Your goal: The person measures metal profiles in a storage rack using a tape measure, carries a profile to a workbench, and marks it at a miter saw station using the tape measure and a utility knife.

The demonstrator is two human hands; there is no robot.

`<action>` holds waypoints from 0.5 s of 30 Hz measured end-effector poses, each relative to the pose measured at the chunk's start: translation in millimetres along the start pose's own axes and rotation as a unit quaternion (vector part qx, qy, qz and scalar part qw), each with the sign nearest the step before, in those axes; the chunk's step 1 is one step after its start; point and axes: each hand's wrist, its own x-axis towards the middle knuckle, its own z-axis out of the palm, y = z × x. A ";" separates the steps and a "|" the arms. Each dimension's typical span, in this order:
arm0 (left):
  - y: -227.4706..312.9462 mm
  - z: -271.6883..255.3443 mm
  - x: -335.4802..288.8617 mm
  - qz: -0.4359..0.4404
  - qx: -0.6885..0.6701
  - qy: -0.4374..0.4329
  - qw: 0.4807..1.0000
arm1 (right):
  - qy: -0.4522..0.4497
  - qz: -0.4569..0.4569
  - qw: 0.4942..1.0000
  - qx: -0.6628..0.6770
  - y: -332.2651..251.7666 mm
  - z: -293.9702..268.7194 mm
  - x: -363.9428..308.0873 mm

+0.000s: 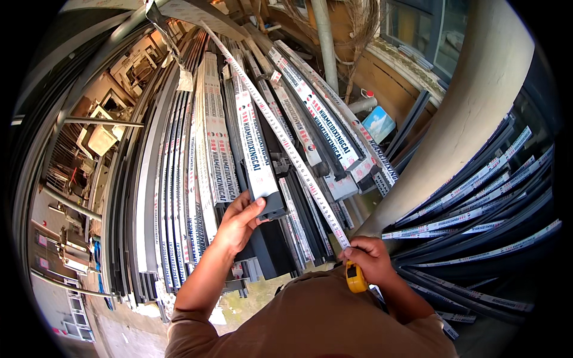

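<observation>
"Why is the profile stack [218, 137] laid lengthwise?"

"Likely for support. One labelled dark profile [258, 164] has its near end pinched by the left hand [239, 222], thumb on top, seemingly steadying it."

"And the tape blade [305, 174]?"

"Stretched over the stack; the right hand [370, 258] curls around the yellow tape-measure case [356, 278], probably holding the blade straight."

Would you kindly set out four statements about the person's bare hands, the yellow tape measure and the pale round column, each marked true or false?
1. The right hand holds a yellow, rounded tape measure. True.
2. The long white blade is fully retracted. False: it stretches out over the stacked profiles.
3. The left hand grips the near end of a long dark profile with white printed covering. True.
4. The thick, pale, round column stands left of the left hand. False: it stands to that hand's right.
</observation>
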 end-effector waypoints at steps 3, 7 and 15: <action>-8.3 -9.8 -0.6 -0.012 0.040 0.018 0.999 | 0.024 -0.022 0.999 -0.034 -0.9 -4.7 -0.7; 1.9 3.0 -5.2 0.005 0.042 0.032 0.999 | 0.053 -0.044 0.995 -0.072 3.9 -11.4 0.3; 6.4 6.2 -4.0 0.004 0.050 0.048 0.998 | 0.079 -0.046 0.991 -0.094 4.5 -42.6 -13.8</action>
